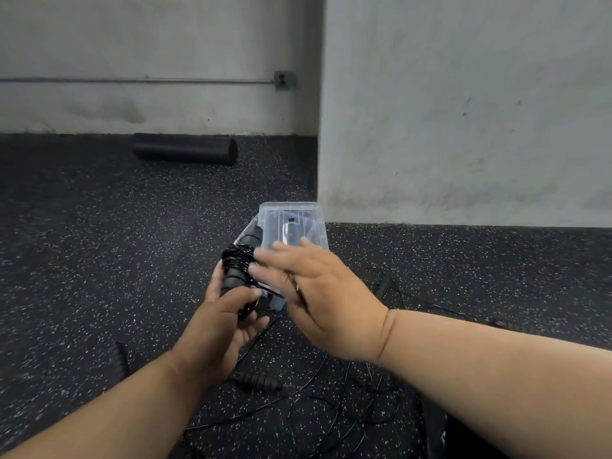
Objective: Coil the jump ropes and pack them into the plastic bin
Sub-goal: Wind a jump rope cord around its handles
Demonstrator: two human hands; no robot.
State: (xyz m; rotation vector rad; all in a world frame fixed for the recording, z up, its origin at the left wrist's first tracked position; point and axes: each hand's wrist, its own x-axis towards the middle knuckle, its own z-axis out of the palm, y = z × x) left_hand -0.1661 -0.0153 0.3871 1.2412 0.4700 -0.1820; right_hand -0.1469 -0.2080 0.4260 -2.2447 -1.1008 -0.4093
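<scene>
- Black foam covers the handles of the jump rope (239, 267) you hold in front of you, with thin black cord wound in tight turns around their middle; the bundle sits upright, tilted slightly right, just in front of the bin.
- Expect the bundle to feel light; the foam should be soft and easy to grip, while the thin cord looks springy and slick, likely to unwind if you let go of its loose end. Take hold around the foam below the wraps.
- Your left hand (225, 321) grips the lower end of the handles, fingers curled round them and thumb across the front.
- Your right hand (309, 286) is blurred, fingers mostly straight, just right of the wraps; a dark strand crosses its back, but I cannot tell whether it pinches the cord.
- Behind the bundle stands the plastic bin (294, 223), clear, on speckled black rubber floor (99, 260); something dark shows through its wall, too unclear to name.
- Near your forearms, more loose ropes (331, 402) lie tangled on the floor, one ribbed spare handle (258, 380) among them.
- Farther off, a black foam roller (185, 149) lies against the grey wall (463, 111).
</scene>
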